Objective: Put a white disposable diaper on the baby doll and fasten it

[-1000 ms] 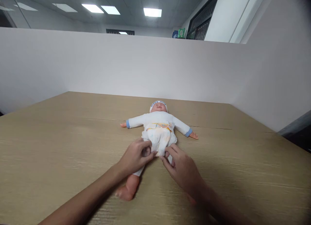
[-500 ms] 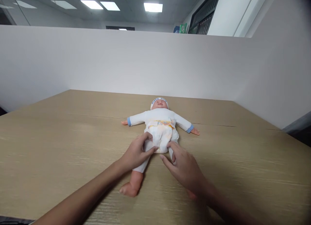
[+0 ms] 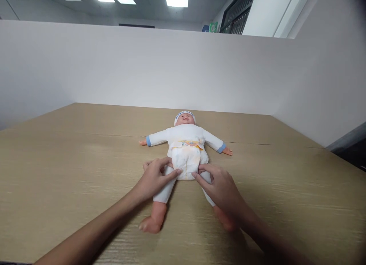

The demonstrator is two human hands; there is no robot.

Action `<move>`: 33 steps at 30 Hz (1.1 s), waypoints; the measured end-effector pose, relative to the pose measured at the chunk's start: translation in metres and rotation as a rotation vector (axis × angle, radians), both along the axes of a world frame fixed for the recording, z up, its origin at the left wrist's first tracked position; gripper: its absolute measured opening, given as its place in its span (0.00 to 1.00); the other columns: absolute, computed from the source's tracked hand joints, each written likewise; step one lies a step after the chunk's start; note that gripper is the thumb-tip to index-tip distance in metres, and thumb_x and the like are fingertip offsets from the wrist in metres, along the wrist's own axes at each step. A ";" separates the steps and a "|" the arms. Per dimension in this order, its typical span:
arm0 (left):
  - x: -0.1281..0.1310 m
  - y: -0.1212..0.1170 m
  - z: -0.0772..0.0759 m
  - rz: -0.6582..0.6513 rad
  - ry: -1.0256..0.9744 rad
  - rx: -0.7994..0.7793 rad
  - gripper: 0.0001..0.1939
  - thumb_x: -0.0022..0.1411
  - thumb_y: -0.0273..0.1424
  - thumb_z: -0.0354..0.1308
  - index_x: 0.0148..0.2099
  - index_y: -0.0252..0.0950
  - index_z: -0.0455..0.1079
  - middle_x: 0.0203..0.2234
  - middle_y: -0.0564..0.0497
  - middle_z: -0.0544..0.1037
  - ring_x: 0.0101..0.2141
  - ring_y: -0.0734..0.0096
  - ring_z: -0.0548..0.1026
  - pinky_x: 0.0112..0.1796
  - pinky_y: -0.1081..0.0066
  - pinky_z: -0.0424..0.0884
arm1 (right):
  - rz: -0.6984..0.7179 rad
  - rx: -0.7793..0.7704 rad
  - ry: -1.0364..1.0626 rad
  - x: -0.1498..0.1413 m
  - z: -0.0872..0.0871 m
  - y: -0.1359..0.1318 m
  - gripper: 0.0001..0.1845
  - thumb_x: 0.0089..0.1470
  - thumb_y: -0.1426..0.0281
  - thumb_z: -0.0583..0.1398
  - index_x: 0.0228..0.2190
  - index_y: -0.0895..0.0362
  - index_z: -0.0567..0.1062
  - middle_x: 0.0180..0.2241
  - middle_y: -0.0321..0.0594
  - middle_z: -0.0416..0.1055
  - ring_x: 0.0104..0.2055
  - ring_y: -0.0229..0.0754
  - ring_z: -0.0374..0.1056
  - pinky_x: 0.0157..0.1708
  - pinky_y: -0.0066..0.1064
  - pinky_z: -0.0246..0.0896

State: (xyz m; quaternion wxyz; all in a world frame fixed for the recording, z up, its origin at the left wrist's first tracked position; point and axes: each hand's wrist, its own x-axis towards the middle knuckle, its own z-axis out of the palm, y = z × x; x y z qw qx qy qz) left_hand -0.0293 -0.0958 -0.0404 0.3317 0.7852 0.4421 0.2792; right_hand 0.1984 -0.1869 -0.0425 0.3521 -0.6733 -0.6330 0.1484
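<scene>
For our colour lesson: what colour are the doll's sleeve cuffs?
The cuffs are light blue, best seen in the head view.

Doll's headband [image 3: 184,112]: white, with dark blue lettering
Shirt [image 3: 185,132]: plain white
Cuffs [image 3: 148,140]: light blue, on both sleeves
Diaper [image 3: 186,162]: white, with a yellow-orange edge and a small multicoloured print at the waist; a thin yellowish line down the near part
Trousers [image 3: 164,192]: plain white
Feet [image 3: 154,220]: pinkish orange
Desk [image 3: 85,173]: light tan, streaked with paler grain
Partition [image 3: 171,66]: pale grey-white
Far packet [image 3: 213,27]: green with white markings
Grille [image 3: 238,15]: black bars
</scene>
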 end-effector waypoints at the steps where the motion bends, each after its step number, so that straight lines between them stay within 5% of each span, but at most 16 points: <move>1: 0.000 -0.001 0.002 -0.005 0.027 0.000 0.21 0.64 0.53 0.67 0.40 0.39 0.79 0.31 0.51 0.79 0.40 0.56 0.74 0.49 0.60 0.67 | 0.026 0.008 -0.011 0.000 0.000 0.000 0.13 0.66 0.57 0.62 0.35 0.51 0.81 0.39 0.40 0.83 0.43 0.52 0.75 0.45 0.40 0.61; 5: 0.002 0.001 0.005 -0.132 -0.136 -0.199 0.23 0.66 0.54 0.65 0.43 0.38 0.80 0.36 0.49 0.82 0.42 0.55 0.76 0.46 0.62 0.71 | 0.059 0.008 0.085 0.001 -0.001 0.001 0.16 0.66 0.55 0.62 0.35 0.52 0.81 0.40 0.41 0.82 0.44 0.51 0.74 0.46 0.40 0.63; 10: 0.000 0.007 0.006 -0.261 -0.427 -0.510 0.25 0.66 0.52 0.68 0.51 0.37 0.79 0.46 0.44 0.84 0.46 0.54 0.79 0.48 0.61 0.74 | -0.013 0.028 0.170 0.004 -0.004 0.001 0.19 0.65 0.51 0.63 0.36 0.53 0.82 0.36 0.38 0.80 0.33 0.44 0.69 0.35 0.35 0.61; 14: -0.002 0.010 0.003 -0.265 -0.488 -0.579 0.25 0.64 0.52 0.70 0.49 0.36 0.79 0.43 0.43 0.84 0.45 0.54 0.80 0.47 0.60 0.75 | -0.043 0.098 0.112 0.007 -0.008 0.002 0.20 0.65 0.49 0.64 0.35 0.53 0.83 0.35 0.39 0.78 0.32 0.44 0.68 0.36 0.37 0.62; 18: -0.001 0.014 -0.005 -0.215 -0.512 -0.520 0.25 0.62 0.52 0.72 0.45 0.35 0.78 0.38 0.45 0.82 0.40 0.59 0.78 0.42 0.64 0.73 | -0.029 0.201 0.071 0.016 -0.014 0.007 0.20 0.63 0.49 0.67 0.34 0.53 0.84 0.41 0.43 0.76 0.39 0.47 0.72 0.40 0.38 0.63; 24: 0.002 0.016 -0.009 -0.178 -0.500 -0.369 0.23 0.62 0.51 0.73 0.40 0.34 0.76 0.35 0.48 0.80 0.36 0.65 0.75 0.38 0.68 0.69 | 0.071 0.227 0.070 0.025 -0.020 0.019 0.17 0.64 0.53 0.68 0.32 0.53 0.82 0.29 0.34 0.67 0.30 0.41 0.64 0.32 0.35 0.57; 33: -0.033 0.015 -0.022 -0.090 -0.281 0.126 0.17 0.75 0.45 0.60 0.56 0.40 0.80 0.51 0.46 0.85 0.49 0.57 0.80 0.55 0.57 0.73 | 0.076 0.392 -0.029 0.049 -0.049 0.010 0.11 0.71 0.58 0.61 0.42 0.52 0.77 0.30 0.33 0.67 0.30 0.42 0.65 0.33 0.34 0.60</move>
